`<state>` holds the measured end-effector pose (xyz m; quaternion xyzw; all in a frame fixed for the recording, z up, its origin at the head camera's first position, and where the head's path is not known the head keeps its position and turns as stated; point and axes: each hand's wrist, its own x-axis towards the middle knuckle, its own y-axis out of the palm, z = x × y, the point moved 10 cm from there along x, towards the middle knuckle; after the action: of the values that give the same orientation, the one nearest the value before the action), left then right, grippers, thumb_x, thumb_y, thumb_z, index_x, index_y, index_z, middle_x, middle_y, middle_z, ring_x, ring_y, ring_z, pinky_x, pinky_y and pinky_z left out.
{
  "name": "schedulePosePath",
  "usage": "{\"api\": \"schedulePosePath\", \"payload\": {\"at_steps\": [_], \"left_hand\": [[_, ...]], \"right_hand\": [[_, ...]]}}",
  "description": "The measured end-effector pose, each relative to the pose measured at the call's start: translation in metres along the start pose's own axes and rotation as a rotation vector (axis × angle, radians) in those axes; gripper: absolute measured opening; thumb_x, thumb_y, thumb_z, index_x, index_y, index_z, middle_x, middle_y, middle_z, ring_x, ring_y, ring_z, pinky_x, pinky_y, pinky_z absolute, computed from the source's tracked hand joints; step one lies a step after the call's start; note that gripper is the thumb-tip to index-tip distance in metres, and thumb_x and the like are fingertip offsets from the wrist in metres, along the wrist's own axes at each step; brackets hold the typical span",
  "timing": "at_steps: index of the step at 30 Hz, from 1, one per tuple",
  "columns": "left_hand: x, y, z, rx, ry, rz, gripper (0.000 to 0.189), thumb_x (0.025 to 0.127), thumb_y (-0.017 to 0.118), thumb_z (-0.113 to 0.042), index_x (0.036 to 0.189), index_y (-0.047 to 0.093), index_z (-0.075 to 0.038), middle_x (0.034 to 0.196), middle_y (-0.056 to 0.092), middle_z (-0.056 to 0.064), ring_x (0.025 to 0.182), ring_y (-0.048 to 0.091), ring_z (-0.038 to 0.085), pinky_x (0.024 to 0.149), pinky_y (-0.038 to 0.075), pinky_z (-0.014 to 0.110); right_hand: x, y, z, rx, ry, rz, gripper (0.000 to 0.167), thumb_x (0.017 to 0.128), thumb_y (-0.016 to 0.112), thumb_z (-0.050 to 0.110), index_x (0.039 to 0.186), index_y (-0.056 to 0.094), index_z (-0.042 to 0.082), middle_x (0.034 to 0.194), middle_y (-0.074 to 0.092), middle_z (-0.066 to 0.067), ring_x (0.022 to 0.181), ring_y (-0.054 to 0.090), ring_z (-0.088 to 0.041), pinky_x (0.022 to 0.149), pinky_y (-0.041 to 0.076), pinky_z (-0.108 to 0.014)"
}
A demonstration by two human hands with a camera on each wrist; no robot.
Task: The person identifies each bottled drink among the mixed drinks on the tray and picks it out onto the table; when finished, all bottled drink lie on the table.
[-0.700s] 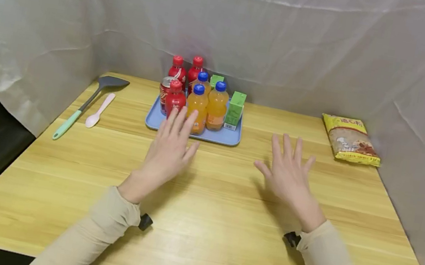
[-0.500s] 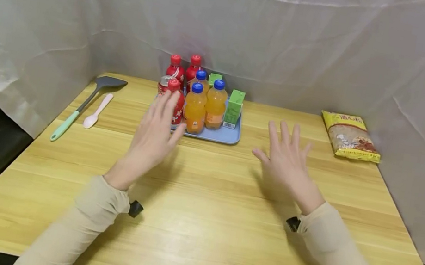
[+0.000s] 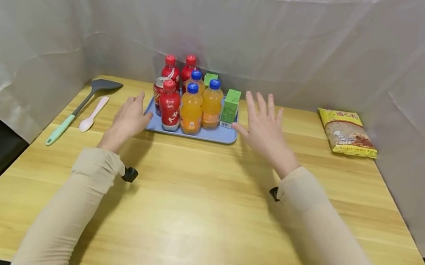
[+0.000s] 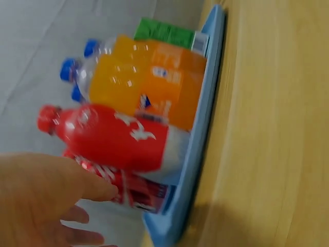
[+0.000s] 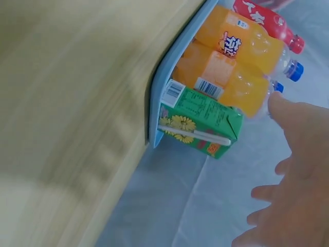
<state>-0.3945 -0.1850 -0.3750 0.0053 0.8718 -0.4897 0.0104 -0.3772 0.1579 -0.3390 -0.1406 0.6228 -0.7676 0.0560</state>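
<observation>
A blue tray (image 3: 212,136) stands at the back of the table, loaded with drinks. On it are red bottles (image 3: 169,109), orange-drink bottles with blue caps (image 3: 191,112), a red can (image 3: 158,90) and green drink cartons (image 3: 231,106). My left hand (image 3: 129,117) hovers just off the tray's left end, holding nothing, its thumb toward the red can (image 4: 146,191). Off the right end is my right hand (image 3: 265,127), fingers spread and grasping nothing, close to the front green carton (image 5: 198,119). The rear bottles and carton are partly hidden.
Left of the tray lie a spatula with a mint handle (image 3: 76,114) and a pale pink spoon (image 3: 94,114). A yellow bag of food (image 3: 347,132) lies at the back right. Grey cloth (image 3: 230,27) hangs behind the table (image 3: 189,222).
My left hand has moved left from in front of the bottles to beside the tray. My right hand has moved left and farther back, up to the tray's right end.
</observation>
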Motion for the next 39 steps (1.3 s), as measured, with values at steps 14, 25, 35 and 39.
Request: {"api": "schedulePosePath", "payload": {"at_steps": [14, 25, 35, 39], "left_hand": [[0.029, 0.026, 0.034, 0.049, -0.070, 0.094, 0.056, 0.096, 0.043, -0.004, 0.152, 0.051, 0.003, 0.154, 0.052, 0.029, 0.140, 0.051, 0.044, 0.117, 0.046, 0.059], [0.034, 0.022, 0.034, 0.078, -0.052, 0.189, 0.045, 0.093, 0.042, 0.002, 0.129, 0.068, 0.001, 0.129, 0.064, 0.027, 0.113, 0.058, 0.037, 0.095, 0.053, 0.050], [0.034, 0.023, 0.022, 0.204, -0.058, 0.125, 0.028, 0.093, 0.044, 0.002, 0.110, 0.067, 0.003, 0.129, 0.065, 0.033, 0.118, 0.065, 0.045, 0.097, 0.057, 0.058], [0.037, 0.024, 0.022, 0.206, -0.060, 0.126, 0.027, 0.093, 0.045, 0.002, 0.109, 0.067, 0.003, 0.130, 0.064, 0.034, 0.118, 0.065, 0.047, 0.097, 0.057, 0.059]], "right_hand": [[0.063, 0.026, 0.036, 0.175, -0.009, -0.022, 0.090, 0.099, 0.054, 0.070, 0.170, 0.017, 0.030, 0.179, 0.004, -0.010, 0.165, -0.009, -0.042, 0.130, 0.003, -0.075], [0.082, 0.037, 0.035, 0.232, 0.068, -0.058, 0.087, 0.093, 0.063, 0.072, 0.165, 0.033, 0.035, 0.180, 0.011, -0.001, 0.166, -0.008, -0.039, 0.121, -0.007, -0.084], [0.085, 0.026, 0.033, 0.268, 0.046, -0.185, 0.079, 0.088, 0.076, 0.065, 0.152, 0.056, 0.024, 0.174, 0.031, -0.003, 0.167, 0.005, -0.034, 0.123, 0.001, -0.084], [0.081, 0.022, 0.032, 0.286, 0.021, -0.227, 0.077, 0.085, 0.079, 0.064, 0.148, 0.060, 0.022, 0.169, 0.039, -0.005, 0.167, 0.008, -0.033, 0.124, 0.002, -0.083]]}}
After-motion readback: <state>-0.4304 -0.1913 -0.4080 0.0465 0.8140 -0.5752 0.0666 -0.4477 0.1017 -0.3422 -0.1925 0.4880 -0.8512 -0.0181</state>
